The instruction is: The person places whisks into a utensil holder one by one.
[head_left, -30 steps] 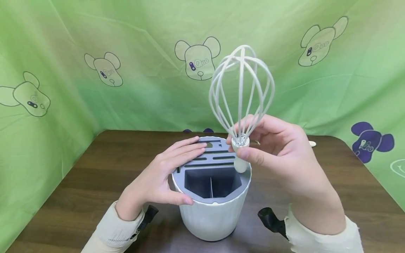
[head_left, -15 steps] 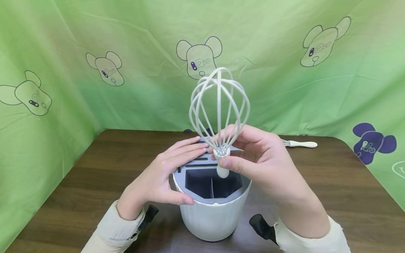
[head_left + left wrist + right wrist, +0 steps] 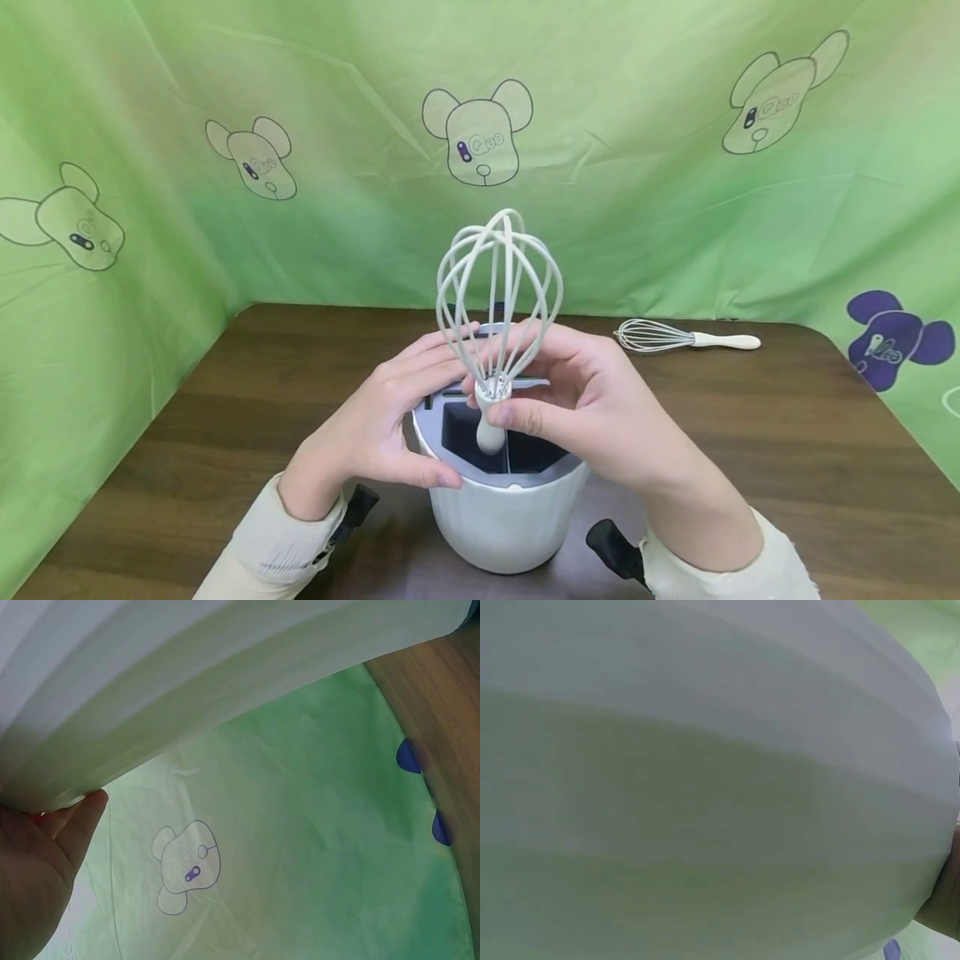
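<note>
In the head view, my right hand (image 3: 581, 408) pinches a white balloon whisk (image 3: 491, 396) by its short handle, between thumb and fingers. The loops point up, and the handle's lower end is at the left compartment of a white utensil holder (image 3: 510, 529); how deep it reaches, I cannot tell. My left hand (image 3: 397, 408) lies with straight fingers across the holder's grey slotted top (image 3: 450, 475), its thumb along the front rim. The whisk and right hand hide part of that top. White ribbed holder wall (image 3: 705, 787) fills most of the right wrist view.
A second, slimmer whisk (image 3: 686, 337) with a white handle lies on the brown wooden table (image 3: 300, 358), toward the back right. Behind the table hangs a green curtain (image 3: 360, 208) printed with cartoon heads. Each wrist carries a black camera mount (image 3: 618, 550).
My right hand has carried the whisk left and down, from above the holder's right side to its left compartment. The second whisk has come into view. My left hand has stayed in place.
</note>
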Demonstrator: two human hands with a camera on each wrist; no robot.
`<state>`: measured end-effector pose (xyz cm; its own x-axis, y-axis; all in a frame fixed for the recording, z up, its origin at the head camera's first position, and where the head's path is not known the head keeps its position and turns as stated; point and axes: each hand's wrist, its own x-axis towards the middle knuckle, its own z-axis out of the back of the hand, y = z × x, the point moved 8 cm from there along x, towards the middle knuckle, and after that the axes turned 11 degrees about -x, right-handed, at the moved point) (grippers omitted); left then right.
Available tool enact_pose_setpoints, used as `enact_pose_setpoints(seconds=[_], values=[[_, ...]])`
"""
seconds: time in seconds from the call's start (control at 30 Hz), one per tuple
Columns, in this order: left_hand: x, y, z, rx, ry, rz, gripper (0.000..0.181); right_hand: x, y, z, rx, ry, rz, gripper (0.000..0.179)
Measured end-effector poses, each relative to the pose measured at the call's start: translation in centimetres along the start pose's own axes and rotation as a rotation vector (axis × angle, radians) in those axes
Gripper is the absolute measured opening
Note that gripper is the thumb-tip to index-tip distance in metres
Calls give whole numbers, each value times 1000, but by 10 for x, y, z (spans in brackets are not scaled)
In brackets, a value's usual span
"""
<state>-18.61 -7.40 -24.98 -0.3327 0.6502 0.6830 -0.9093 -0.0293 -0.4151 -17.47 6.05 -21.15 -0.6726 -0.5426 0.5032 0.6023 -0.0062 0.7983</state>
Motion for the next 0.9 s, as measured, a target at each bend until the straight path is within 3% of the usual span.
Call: enact_pose_setpoints(seconds=[0.27, 0.47, 0.7, 0.9], values=[[-1, 0, 1, 7, 2, -1, 88, 0, -2, -5, -79, 66, -104, 30], [-1, 0, 1, 10, -1, -11, 86, 0, -2, -7, -93, 116, -136, 37], [-1, 1, 0, 45, 2, 2, 86, 0, 0, -13, -153, 173, -72, 28], [0, 0, 0, 33, 0, 2, 84, 0, 0, -17, -175, 222, -102, 37]])
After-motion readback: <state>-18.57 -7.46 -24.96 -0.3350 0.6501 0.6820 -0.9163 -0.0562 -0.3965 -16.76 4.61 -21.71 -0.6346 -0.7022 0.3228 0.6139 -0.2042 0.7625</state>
